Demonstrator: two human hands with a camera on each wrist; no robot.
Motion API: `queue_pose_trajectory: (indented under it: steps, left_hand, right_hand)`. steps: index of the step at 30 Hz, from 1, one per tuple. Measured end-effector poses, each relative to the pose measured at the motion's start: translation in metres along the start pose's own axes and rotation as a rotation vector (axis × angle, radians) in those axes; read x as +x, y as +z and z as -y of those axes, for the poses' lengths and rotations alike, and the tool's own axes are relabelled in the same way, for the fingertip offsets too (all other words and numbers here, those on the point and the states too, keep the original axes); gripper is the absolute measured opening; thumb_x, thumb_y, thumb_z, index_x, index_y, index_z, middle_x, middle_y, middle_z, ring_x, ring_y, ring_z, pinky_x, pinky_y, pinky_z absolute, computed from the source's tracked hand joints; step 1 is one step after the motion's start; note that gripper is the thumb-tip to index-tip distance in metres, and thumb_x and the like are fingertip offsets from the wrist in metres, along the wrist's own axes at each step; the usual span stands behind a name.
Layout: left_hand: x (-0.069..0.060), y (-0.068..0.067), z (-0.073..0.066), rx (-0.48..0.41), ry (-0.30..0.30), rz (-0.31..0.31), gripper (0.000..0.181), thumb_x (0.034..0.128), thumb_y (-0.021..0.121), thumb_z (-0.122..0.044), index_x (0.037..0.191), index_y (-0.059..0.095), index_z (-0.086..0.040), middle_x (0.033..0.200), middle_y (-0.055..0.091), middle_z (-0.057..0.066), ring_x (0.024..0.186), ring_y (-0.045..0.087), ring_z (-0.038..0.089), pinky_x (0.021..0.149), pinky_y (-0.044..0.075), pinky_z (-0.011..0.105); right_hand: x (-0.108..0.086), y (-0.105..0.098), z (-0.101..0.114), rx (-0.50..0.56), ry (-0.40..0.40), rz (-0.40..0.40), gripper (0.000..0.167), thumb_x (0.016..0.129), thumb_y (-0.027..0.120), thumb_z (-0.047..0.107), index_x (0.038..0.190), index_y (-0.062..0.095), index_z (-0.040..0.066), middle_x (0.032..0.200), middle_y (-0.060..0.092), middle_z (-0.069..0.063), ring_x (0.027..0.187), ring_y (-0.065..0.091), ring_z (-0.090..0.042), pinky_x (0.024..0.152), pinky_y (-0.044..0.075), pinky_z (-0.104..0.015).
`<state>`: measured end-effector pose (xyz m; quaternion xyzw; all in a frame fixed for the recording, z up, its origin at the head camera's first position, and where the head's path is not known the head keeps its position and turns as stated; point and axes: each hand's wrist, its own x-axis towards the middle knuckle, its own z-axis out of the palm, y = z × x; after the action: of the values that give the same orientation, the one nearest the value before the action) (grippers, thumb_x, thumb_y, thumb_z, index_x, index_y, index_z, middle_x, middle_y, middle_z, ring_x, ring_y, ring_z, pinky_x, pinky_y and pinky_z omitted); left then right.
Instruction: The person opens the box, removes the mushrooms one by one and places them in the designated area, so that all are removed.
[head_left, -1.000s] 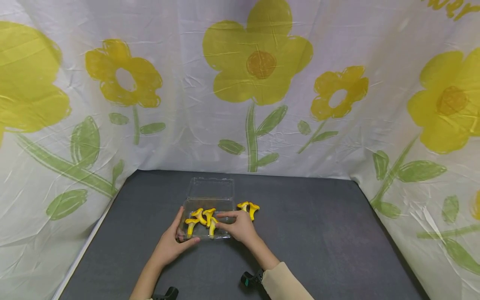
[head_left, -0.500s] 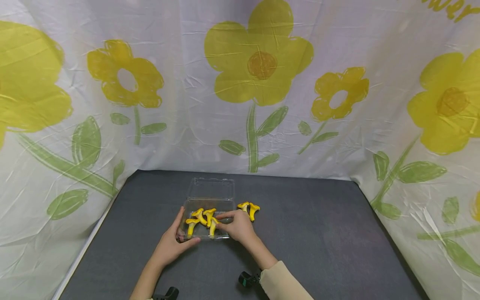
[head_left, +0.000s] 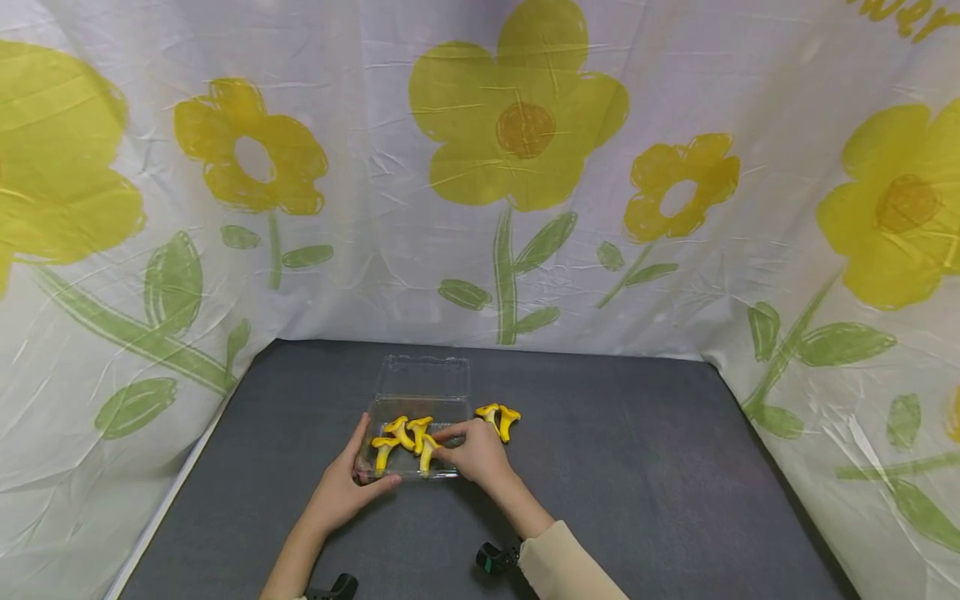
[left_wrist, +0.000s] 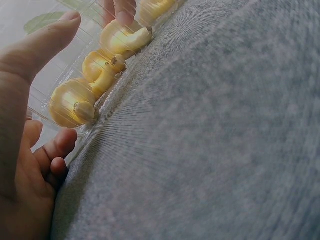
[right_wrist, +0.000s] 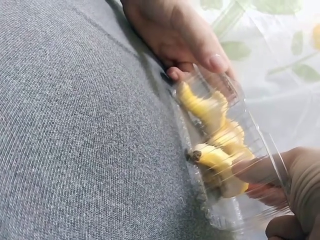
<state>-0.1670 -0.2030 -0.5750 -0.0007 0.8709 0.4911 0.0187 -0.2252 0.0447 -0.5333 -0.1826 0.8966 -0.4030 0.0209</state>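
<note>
A clear plastic clamshell box (head_left: 405,468) lies on the table with its lid (head_left: 422,377) folded back. Several yellow chanterelle mushrooms (head_left: 399,432) rest inside, stems toward me. My left hand (head_left: 339,493) holds the box's left end, thumb along the near wall and fingers at the left side. Inside the box's right part, my right hand (head_left: 478,454) pinches a chanterelle (head_left: 427,457); in the right wrist view its thumb (right_wrist: 250,171) lies against that mushroom, seen through the clear wall. In the left wrist view other mushrooms (left_wrist: 75,102) show through the plastic.
Two more chanterelles (head_left: 507,423) lie on the dark grey table (head_left: 637,483) just right of the box, one partly hidden by my right hand. A white curtain (head_left: 360,275) printed with yellow flowers hangs behind the table and along its sides.
Very little differs. My right hand has shifted slightly with the mushroom it pinches, its wrist moving a touch left; the left hand stays on the box.
</note>
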Motion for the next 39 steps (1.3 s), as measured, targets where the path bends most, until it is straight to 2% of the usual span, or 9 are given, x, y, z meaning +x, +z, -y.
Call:
queue_pose_trajectory:
  steps: [6,10,13,16,18,21,28,39]
  left_hand:
    - [-0.0005,0.0001,0.0001,0.005,0.008,-0.002,0.124,0.0831,0.092,-0.042,0.173,0.009,-0.021,0.081,0.052,0.003,0.068,0.046,0.015,0.065,0.041,0.029]
    - [-0.0006,-0.0001,0.0003,-0.001,0.011,-0.002,0.124,0.0833,0.092,-0.041,0.173,0.01,-0.02,0.082,0.052,0.003,0.068,0.047,0.015,0.065,0.041,0.029]
    - [-0.0007,-0.0005,0.0004,-0.005,0.013,-0.001,0.124,0.0832,0.093,-0.04,0.173,0.01,-0.02,0.082,0.053,0.003,0.068,0.047,0.015,0.065,0.041,0.029]
    - [-0.0004,-0.0006,0.0006,-0.006,0.012,-0.001,0.124,0.0828,0.093,-0.04,0.173,0.01,-0.02,0.081,0.053,0.003,0.068,0.047,0.016,0.066,0.042,0.029]
    - [-0.0002,-0.0006,0.001,-0.008,0.014,-0.001,0.125,0.0827,0.093,-0.04,0.173,0.01,-0.02,0.08,0.053,0.003,0.068,0.047,0.016,0.065,0.042,0.029]
    - [-0.0001,-0.0003,0.0019,-0.009,0.018,0.0,0.125,0.0828,0.093,-0.041,0.173,0.009,-0.021,0.08,0.053,0.003,0.067,0.047,0.015,0.065,0.042,0.029]
    - [-0.0006,0.0006,0.0022,-0.02,0.022,-0.002,0.125,0.0831,0.093,-0.041,0.173,0.009,-0.02,0.079,0.052,0.002,0.067,0.046,0.015,0.065,0.041,0.029]
    - [0.0,0.0001,0.0007,-0.019,0.003,0.001,0.124,0.0836,0.092,-0.04,0.173,0.009,-0.02,0.078,0.051,0.002,0.068,0.046,0.014,0.066,0.04,0.029]
  right_hand:
    - [-0.0012,0.0013,0.0023,-0.058,0.009,-0.022,0.015,0.089,0.089,0.021,0.104,0.088,0.02,0.099,0.082,0.004,0.096,0.077,-0.017,0.08,0.06,-0.036]
    - [-0.002,0.0038,0.003,-0.074,0.024,-0.034,0.015,0.089,0.088,0.021,0.104,0.088,0.022,0.099,0.082,0.003,0.078,0.073,-0.009,0.063,0.053,-0.027]
    - [-0.0022,0.0058,0.003,-0.075,0.024,-0.053,0.014,0.09,0.088,0.02,0.104,0.088,0.022,0.098,0.082,0.001,0.051,0.054,-0.003,0.049,0.037,-0.022]
    - [-0.0027,0.007,0.0039,-0.08,0.011,-0.078,0.013,0.09,0.087,0.021,0.103,0.088,0.02,0.096,0.082,-0.001,0.04,0.033,-0.003,0.044,0.026,-0.022]
    - [-0.0036,0.007,0.0047,-0.075,0.005,-0.093,0.013,0.09,0.087,0.019,0.103,0.088,0.019,0.094,0.082,-0.002,0.038,0.026,-0.003,0.043,0.025,-0.021]
    - [-0.0044,0.0062,0.0051,-0.062,0.0,-0.102,0.013,0.09,0.087,0.018,0.104,0.088,0.018,0.093,0.082,-0.003,0.037,0.023,-0.001,0.042,0.024,-0.02]
    - [-0.0048,0.0048,0.0025,-0.059,-0.03,-0.114,0.014,0.092,0.086,0.018,0.106,0.087,0.017,0.092,0.082,-0.004,0.035,0.021,0.0,0.04,0.024,-0.018]
    - [-0.0069,0.002,0.0028,-0.036,-0.035,-0.133,0.016,0.091,0.086,0.018,0.108,0.087,0.017,0.087,0.081,-0.005,0.034,0.017,0.0,0.038,0.021,-0.016]
